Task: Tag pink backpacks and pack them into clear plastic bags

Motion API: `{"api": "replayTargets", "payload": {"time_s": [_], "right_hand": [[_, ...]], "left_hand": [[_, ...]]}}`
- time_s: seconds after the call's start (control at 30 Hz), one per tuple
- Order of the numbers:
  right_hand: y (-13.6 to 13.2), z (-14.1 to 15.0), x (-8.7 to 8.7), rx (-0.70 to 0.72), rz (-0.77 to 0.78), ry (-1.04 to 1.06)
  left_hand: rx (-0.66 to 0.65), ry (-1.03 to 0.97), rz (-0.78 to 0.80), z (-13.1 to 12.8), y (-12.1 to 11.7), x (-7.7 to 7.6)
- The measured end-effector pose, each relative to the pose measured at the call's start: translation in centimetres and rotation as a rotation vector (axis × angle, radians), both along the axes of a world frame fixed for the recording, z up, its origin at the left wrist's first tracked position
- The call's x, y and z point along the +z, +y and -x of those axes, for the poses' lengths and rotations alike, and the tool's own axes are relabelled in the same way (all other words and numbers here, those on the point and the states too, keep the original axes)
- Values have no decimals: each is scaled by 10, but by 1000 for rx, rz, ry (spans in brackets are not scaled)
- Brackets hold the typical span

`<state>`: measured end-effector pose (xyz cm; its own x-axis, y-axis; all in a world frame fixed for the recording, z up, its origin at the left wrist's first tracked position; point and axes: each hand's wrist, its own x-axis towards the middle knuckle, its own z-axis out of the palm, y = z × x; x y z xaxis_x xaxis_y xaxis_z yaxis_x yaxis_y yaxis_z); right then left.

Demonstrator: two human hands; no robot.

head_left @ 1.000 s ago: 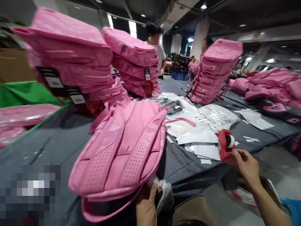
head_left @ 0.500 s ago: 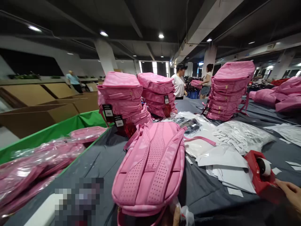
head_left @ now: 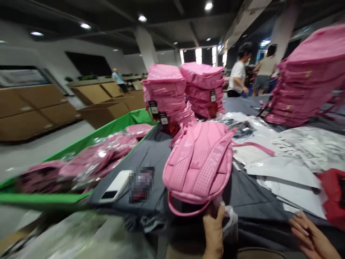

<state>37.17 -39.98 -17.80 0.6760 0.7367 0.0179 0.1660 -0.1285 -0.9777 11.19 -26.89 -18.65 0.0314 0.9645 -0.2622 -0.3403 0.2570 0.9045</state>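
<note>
A pink backpack (head_left: pixel 199 162) lies on the dark cloth-covered table, its padded straps facing up and its top loop toward me. My left hand (head_left: pixel 214 230) is at the backpack's near edge, its thumb raised and fingers closed on a crumpled clear plastic bag (head_left: pixel 231 223). Some of those fingers are hidden. To the right, my right hand (head_left: pixel 314 235) hovers by the table's front edge with fingers stretched out and nothing visible in them. A red tape dispenser (head_left: pixel 332 198) stands just beyond it, apart from the hand. White papers (head_left: pixel 293 183) lie left of the dispenser.
Stacks of pink backpacks (head_left: pixel 167 93) stand at the back, with another tall stack (head_left: pixel 307 79) at right. A green-lined bin (head_left: pixel 61 151) on the left holds plastic-wrapped pink bags. A white device (head_left: pixel 117 185) lies near the table's left corner. Two people (head_left: pixel 237 77) stand beyond.
The view has swung left and downward. My right hand has come off the tape dispenser and moved away from it. More of my left hand shows, still by the backpack with the plastic.
</note>
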Motion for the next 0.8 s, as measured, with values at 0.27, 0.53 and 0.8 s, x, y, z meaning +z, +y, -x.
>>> {"api": "replayTargets", "payload": {"time_s": [0.27,0.53,0.8], "right_hand": [[109,123,70,880,36,-342],[135,116,51,828,53,-723],[136,114,49,818,69,-649]], "left_hand": [[-41,-59,-102,-6,-1,14],[-29,-106,-149,-7,0,15],[-87,-187,-95,0,-4,9]]}}
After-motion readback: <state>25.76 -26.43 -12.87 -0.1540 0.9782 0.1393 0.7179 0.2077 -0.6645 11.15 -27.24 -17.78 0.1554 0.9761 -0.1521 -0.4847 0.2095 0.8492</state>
